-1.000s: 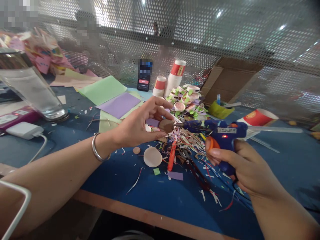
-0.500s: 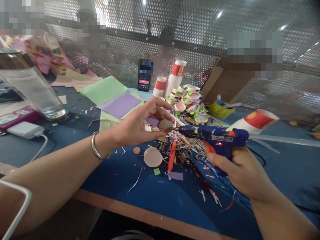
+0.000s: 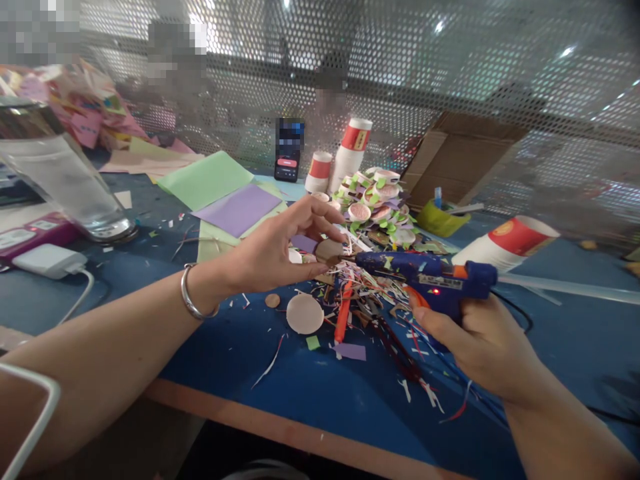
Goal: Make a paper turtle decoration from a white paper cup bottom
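Between thumb and fingers, my left hand (image 3: 285,247) pinches a small brown cardboard disc (image 3: 328,253) above the table. My right hand (image 3: 480,340) is wrapped round the handle of a blue hot glue gun (image 3: 415,272) with an orange trigger and a lit red light. Its nozzle points left and meets the right edge of the disc, or lies just in front of it; I cannot tell which. Below my hands lie a pale round disc (image 3: 305,314), a smaller brown disc (image 3: 273,301), an orange pen-like tool (image 3: 343,313) and dark-handled scissors (image 3: 397,347) among paper scraps.
Decorated cup pieces (image 3: 373,200) are heaped behind my hands, beside stacked paper cups (image 3: 353,153). A phone (image 3: 289,150) stands against the perforated screen. Coloured paper (image 3: 210,180) and a glass of water (image 3: 70,180) are left; a tipped cup stack (image 3: 510,241) and yellow-green container (image 3: 443,219) are right.
Both hands keep almost the same pose, with the disc and the glue gun nozzle still together. The view has shifted very slightly.
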A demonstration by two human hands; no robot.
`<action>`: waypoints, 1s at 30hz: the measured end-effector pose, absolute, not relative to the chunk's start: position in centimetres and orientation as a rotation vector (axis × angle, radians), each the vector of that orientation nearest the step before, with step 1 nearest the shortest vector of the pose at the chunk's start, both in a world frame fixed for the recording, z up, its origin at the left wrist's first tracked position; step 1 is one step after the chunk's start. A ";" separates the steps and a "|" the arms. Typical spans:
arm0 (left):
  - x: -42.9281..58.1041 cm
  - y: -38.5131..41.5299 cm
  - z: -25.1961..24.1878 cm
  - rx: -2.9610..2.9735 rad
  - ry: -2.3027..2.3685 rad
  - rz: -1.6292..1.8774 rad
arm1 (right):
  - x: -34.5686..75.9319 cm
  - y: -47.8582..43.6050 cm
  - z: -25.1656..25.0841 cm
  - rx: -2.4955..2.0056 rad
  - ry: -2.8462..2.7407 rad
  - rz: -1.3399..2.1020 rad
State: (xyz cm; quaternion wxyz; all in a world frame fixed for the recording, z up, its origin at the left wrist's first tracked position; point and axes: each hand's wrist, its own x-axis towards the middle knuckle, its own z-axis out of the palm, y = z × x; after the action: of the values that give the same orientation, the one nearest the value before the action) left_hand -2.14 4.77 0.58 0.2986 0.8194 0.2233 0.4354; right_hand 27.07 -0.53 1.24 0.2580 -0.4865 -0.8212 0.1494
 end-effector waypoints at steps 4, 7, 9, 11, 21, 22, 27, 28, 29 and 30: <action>-2.0 4.8 0.6 2.176 0.574 1.164 | 26.8 -0.5 1.3 -1.276 -2.224 0.414; -2.0 4.9 0.5 2.187 0.572 1.191 | 26.8 -0.5 1.3 -1.244 -2.246 0.410; -1.9 5.0 0.5 2.192 0.576 1.186 | 26.9 -0.5 1.3 -1.228 -2.272 0.400; -1.9 4.9 0.5 2.184 0.587 1.163 | 27.0 -0.5 1.2 -1.215 -2.289 0.379; -1.9 5.0 -0.1 2.090 0.585 1.117 | 26.8 -0.5 1.2 -1.221 -2.288 0.319; -1.9 5.0 -0.1 2.085 0.580 1.117 | 26.7 -0.5 1.2 -1.223 -2.286 0.312; -1.8 5.0 -0.2 2.076 0.591 1.120 | 26.7 -0.6 1.4 -1.234 -2.276 0.283; -1.8 5.0 -0.2 2.074 0.595 1.119 | 26.7 -0.6 1.4 -1.237 -2.279 0.282; -1.9 5.0 -0.2 2.072 0.597 1.114 | 26.7 -0.6 1.4 -1.238 -2.284 0.280; -1.9 5.0 -0.2 2.070 0.596 1.111 | 26.7 -0.6 1.4 -1.238 -2.291 0.276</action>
State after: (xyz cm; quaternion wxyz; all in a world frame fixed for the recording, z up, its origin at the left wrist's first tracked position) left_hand -1.90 4.98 -0.23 0.3513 0.7997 0.2302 0.4291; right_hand 26.69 -0.58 1.38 0.2583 -0.4567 -0.8451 0.1019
